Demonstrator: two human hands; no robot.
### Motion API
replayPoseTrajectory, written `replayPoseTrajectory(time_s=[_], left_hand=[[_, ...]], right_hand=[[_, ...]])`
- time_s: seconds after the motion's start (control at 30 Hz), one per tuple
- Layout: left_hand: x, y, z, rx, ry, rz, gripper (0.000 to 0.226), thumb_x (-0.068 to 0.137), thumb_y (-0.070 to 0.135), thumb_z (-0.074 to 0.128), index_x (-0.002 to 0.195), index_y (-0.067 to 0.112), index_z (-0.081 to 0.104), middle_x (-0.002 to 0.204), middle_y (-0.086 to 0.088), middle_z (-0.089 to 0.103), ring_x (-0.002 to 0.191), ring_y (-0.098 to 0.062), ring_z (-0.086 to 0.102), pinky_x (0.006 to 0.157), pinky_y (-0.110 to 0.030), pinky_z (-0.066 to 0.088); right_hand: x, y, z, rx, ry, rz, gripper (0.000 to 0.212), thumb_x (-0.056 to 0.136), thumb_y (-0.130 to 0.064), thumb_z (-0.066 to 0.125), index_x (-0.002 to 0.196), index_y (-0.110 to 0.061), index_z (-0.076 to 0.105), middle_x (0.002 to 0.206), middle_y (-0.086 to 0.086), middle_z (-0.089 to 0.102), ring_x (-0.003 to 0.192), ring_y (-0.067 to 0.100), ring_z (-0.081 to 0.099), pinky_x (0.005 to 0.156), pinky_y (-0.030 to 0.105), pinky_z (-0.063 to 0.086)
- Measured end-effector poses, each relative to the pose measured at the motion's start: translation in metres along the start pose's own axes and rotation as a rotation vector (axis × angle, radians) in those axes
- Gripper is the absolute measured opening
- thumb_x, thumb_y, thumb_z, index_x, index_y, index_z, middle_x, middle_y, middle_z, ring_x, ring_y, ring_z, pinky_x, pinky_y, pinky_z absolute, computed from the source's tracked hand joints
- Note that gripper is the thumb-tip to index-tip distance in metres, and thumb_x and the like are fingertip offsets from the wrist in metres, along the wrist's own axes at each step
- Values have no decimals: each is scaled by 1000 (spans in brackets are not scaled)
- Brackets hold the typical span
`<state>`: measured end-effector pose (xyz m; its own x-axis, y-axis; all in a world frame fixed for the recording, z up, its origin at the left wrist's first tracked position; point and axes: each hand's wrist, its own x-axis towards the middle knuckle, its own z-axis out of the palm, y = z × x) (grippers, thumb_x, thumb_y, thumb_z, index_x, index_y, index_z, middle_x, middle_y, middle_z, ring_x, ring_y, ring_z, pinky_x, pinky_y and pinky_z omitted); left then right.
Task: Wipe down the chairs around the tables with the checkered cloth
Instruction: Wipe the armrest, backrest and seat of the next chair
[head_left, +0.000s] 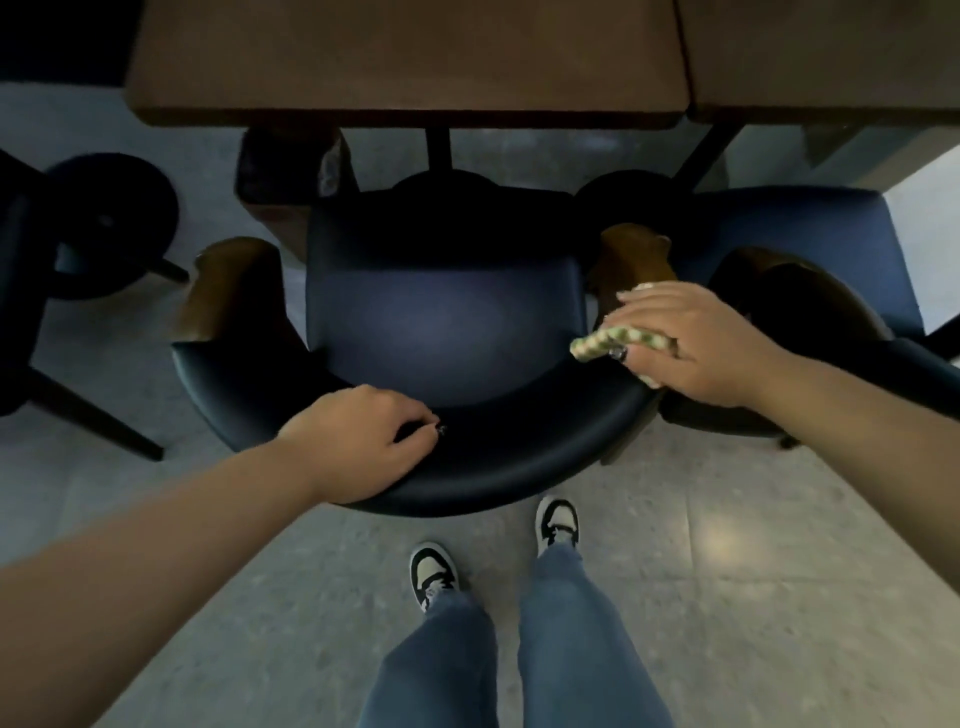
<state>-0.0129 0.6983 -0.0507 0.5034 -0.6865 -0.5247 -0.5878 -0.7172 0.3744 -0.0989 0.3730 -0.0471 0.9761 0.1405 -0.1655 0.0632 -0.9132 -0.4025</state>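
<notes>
**Cloth on right arm of the centre chair, two hands down**

Counts: two hands, one checkered cloth (610, 344), two brown surfaces, three chairs at least partly in view, two sneakers.

Landmark is the dark blue chair (447, 322), pushed toward the left brown surface (405, 57), curved backrest nearest the camera. The right hand (696, 348) lies over the cloth at the chair's right end, where the backrest meets the wooden armrest (631, 254); its grip is mostly flat, fingers spread across the cloth, thumb tucked around its near edge (green-and-cream check, bunched into a roll). The cloth's long axis runs left-right, slightly tilted, free end pointing left toward the seat.

The left hand (363, 441) rests on the backrest left of centre, fingers curled over the top edge, gripping it.

A second blue chair (810, 228) stands just right of the landmark, a dark chair (31, 291) well to its left. The second surface (831, 52) is beyond, right. Sneakers (434, 574) stand on the floor behind the chair.
</notes>
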Motion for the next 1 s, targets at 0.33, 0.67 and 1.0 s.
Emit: replayPoseTrajectory(time_s=[0.33,0.67,1.0], left_hand=[[-13,1,10,-65,537,85,33,84,36,41,70,18,65,56,4,57,53,-20,55,52,-35,47],[-12,2,9,-60,576,55,35,85,36,40,69,15,63,58,3,59,54,-22,56,51,-36,47],[-25,-32,-5,-216,780,-104,36,92,28,42,81,7,70,70,-7,67,63,-27,61,63,-43,50]], right_hand=[[-2,-8,21,4,225,58,53,92,-36,34,75,0,69,76,15,69,81,34,64,79,43,47],[-25,-92,63,-44,500,87,37,90,-23,47,77,0,73,79,13,72,79,28,68,84,37,48],[-16,-182,98,-49,572,261,32,91,-20,48,85,-2,74,85,9,73,82,25,68,83,35,49]])
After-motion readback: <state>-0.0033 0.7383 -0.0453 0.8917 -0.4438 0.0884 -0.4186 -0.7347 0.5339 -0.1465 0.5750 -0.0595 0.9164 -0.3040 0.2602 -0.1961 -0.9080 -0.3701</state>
